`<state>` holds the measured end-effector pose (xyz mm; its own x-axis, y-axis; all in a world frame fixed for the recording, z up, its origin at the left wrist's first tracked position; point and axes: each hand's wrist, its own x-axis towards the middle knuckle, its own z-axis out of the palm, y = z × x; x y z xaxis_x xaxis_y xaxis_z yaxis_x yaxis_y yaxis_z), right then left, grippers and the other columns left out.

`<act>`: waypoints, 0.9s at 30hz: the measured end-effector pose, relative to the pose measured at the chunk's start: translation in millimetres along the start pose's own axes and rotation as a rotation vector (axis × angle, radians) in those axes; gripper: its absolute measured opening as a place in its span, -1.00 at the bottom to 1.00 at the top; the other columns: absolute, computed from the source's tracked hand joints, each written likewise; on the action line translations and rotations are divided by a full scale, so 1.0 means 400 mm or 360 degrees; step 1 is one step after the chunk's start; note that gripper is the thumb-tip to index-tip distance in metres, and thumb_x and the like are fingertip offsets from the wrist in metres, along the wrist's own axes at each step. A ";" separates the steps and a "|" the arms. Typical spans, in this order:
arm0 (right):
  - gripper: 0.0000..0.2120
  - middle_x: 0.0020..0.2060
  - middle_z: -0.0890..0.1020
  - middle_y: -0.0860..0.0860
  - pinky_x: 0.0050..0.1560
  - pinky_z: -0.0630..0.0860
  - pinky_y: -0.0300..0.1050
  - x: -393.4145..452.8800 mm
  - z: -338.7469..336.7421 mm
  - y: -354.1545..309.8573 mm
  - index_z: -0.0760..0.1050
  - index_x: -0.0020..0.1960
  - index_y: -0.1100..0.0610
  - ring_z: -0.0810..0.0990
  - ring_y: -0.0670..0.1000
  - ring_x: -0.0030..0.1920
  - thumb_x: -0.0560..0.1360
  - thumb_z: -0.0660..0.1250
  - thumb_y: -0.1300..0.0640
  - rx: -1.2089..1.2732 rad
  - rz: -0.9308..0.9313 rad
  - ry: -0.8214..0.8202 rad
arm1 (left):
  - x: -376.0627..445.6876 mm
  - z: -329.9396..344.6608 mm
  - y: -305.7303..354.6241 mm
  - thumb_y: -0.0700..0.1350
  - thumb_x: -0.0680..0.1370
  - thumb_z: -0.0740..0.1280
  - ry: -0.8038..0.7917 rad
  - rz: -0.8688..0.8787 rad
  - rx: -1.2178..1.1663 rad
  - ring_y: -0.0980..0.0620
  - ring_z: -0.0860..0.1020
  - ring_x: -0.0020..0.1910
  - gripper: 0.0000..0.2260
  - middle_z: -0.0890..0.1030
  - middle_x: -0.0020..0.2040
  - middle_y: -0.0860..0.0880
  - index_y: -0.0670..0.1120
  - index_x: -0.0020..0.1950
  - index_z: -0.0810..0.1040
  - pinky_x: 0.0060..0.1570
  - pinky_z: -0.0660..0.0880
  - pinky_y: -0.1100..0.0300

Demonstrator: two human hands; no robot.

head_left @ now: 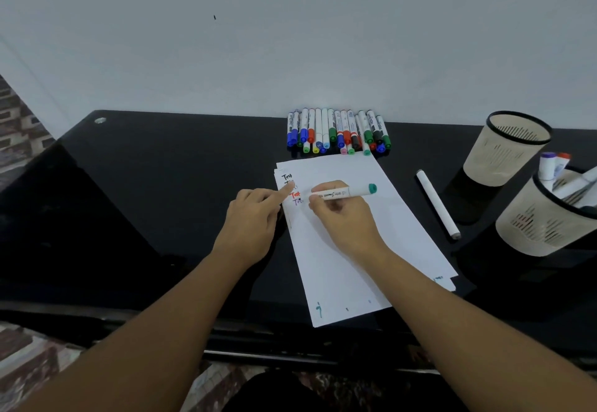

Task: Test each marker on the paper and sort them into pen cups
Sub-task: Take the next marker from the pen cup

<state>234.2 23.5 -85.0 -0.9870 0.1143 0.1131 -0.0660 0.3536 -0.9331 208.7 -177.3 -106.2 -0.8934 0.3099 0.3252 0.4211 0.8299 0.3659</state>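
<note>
White paper sheets point(355, 250) lie on the black table, with short test words in black, red and purple at the top left corner. My right hand point(342, 214) grips a white marker with a green end cap point(349, 192), its tip down on the paper just under those words. My left hand point(255, 214) presses the paper's left edge with its index finger stretched out. A pile of several coloured markers point(337, 132) lies beyond the paper. Two beige mesh pen cups stand at the right: the far cup point(507, 150) looks empty, the near cup point(546, 218) holds a few markers.
A plain white marker point(437, 203) lies on the table between the paper and the cups. The black table point(145, 201) runs up to a pale wall. Its front edge is close to my body, and patterned floor shows at the left.
</note>
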 end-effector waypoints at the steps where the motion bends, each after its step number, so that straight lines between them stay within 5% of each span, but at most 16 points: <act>1: -0.88 -0.04 0.68 -0.18 0.05 0.60 -0.30 0.000 -0.003 -0.001 0.59 0.12 -0.06 0.64 -0.21 0.02 0.60 0.43 -0.01 0.0009 -0.0002 -0.0007 | 0.000 0.001 -0.003 -0.19 0.68 0.20 0.0005 0.0025 0.0007 -0.04 0.38 0.23 -0.53 0.54 0.28 0.04 0.17 0.55 0.37 0.13 0.38 0.05; 8: -0.88 -0.07 0.68 -0.07 0.07 0.61 -0.13 0.005 -0.003 0.004 0.57 0.10 -0.01 0.65 -0.08 0.00 0.63 0.38 -0.03 -0.0095 0.0022 -0.0102 | 0.003 0.011 -0.023 -0.20 0.65 0.28 0.0013 0.0070 0.0046 -0.07 0.41 0.20 -0.66 0.56 0.26 0.02 0.10 0.35 0.62 0.14 0.46 -0.03; 18: -0.94 -0.13 0.66 -0.07 0.10 0.61 0.09 0.007 0.016 0.006 0.52 0.05 -0.09 0.63 -0.04 -0.04 0.65 0.33 -0.05 -0.0223 -0.0025 -0.0152 | 0.006 0.009 -0.021 -0.17 0.65 0.29 0.0023 0.0039 0.0030 -0.05 0.40 0.21 -0.70 0.57 0.26 0.04 0.07 0.33 0.64 0.14 0.44 -0.02; 27: -0.92 -0.12 0.66 -0.09 0.09 0.62 0.08 0.009 0.021 0.006 0.53 0.08 -0.06 0.62 -0.05 -0.06 0.66 0.33 -0.05 -0.0265 -0.0034 -0.0168 | 0.006 0.006 -0.018 -0.15 0.66 0.28 -0.0009 0.0013 0.0041 -0.04 0.38 0.23 -0.69 0.55 0.28 0.05 0.08 0.34 0.63 0.17 0.44 -0.03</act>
<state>229.2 17.0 -89.6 -0.9961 0.0104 0.0878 -0.0706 0.5046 -0.8605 203.2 -181.4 -110.1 -0.8908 0.3194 0.3233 0.4244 0.8389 0.3406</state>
